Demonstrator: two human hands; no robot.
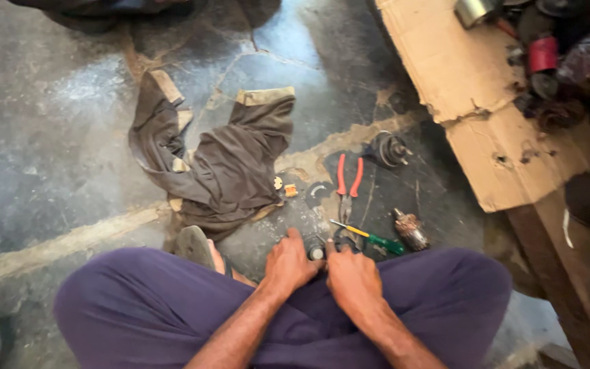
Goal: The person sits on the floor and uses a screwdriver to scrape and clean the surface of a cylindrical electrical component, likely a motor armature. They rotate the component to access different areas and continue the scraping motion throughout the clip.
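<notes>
We pinch what seems a small dark part point(317, 250) between both hands, left hand point(288, 263) and right hand point(352, 275), fingers curled narrow round it, pliers point(348, 184) near ahead

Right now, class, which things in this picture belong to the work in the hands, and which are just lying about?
In the work:
left hand
right hand
small dark part between both hands

Lying about:
red-handled pliers
green-handled screwdriver
wound copper rotor
dark round part
dark cloth
cardboard sheet

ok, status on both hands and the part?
Left hand and right hand together on small dark metal part, grip unclear. Screwdriver and red pliers just beyond. Nothing in the way.
</notes>
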